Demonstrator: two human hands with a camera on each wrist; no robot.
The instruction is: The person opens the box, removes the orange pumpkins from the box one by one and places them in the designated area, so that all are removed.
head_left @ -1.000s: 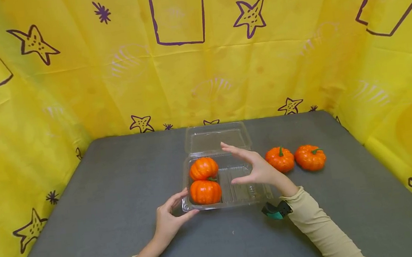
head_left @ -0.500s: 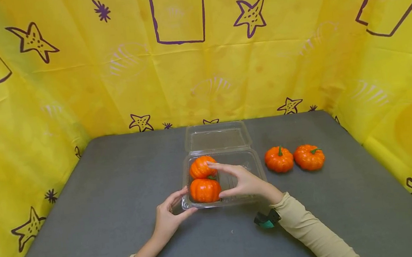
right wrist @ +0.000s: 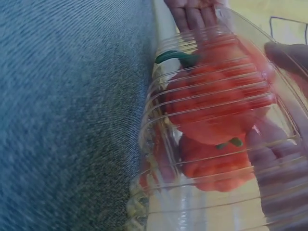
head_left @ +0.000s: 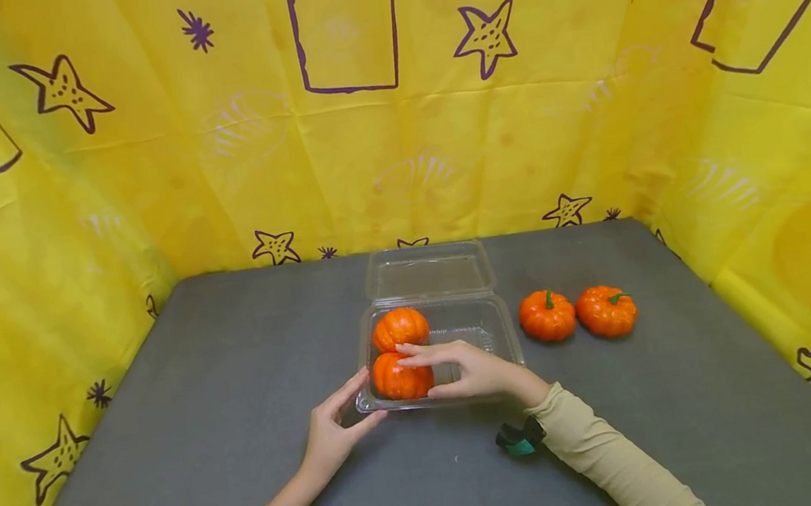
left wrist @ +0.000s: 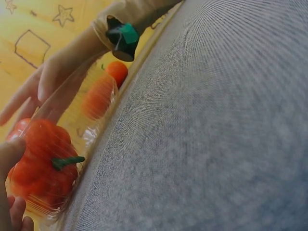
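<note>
Head view: a yellow plastic backdrop (head_left: 110, 193) printed with purple stars and outlined shapes walls in a grey felt-covered table (head_left: 190, 391) on three sides; no readable writing or brand shows on anything. At frame centre lies a clear plastic clamshell container (head_left: 491, 330), its lid (head_left: 428, 271) folded open toward the back wall. In the container's left half sit two small orange pumpkins, the far pumpkin (head_left: 400, 327) just behind the near pumpkin (head_left: 396, 379), close together. Right of the container, on the bare table, two more orange pumpkins with green stems (head_left: 547, 315) (head_left: 606, 311) lie side by side.

The right hand (head_left: 465, 366), cream-sleeved, reaches into the container from the lower right, fingers stretched across the near pumpkin's top and thumb at its front side, beginning to close around it. The left hand (head_left: 335, 429) holds the container's near left corner between thumb and fingers. A green-black wrist camera mount (head_left: 517, 439) sits below the right wrist.
</note>
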